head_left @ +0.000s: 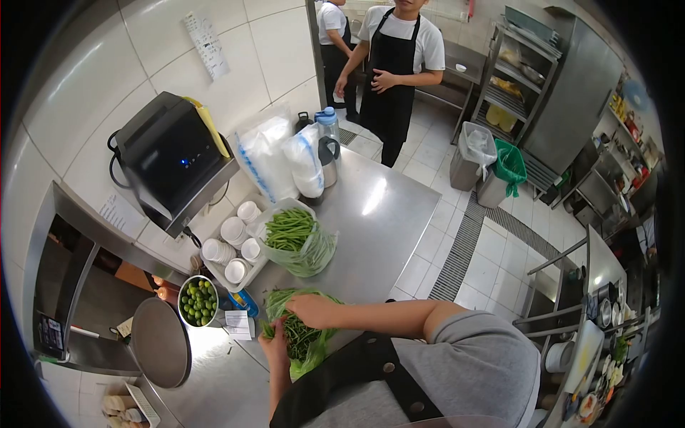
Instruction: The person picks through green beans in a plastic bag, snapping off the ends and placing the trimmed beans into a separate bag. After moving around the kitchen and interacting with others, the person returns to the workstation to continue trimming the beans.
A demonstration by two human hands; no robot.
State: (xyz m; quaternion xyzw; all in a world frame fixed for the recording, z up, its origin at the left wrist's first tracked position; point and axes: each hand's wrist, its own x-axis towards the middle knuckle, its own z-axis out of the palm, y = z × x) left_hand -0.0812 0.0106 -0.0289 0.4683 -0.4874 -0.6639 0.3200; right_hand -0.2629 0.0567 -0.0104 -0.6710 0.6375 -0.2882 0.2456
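My left fingers (270, 341) clasp green beans (300, 337) inside the bag (305, 365). My right arm bends across them; whether the right fingers (296, 305) grip, I cannot tell.

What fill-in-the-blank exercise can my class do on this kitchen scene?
1. The left hand and right hand reach into a plastic bag of green ____.
2. The metal bowl near that bag holds small green ____.
3. The two people standing beyond the table wear black ____.
Missing words: beans; limes; aprons.
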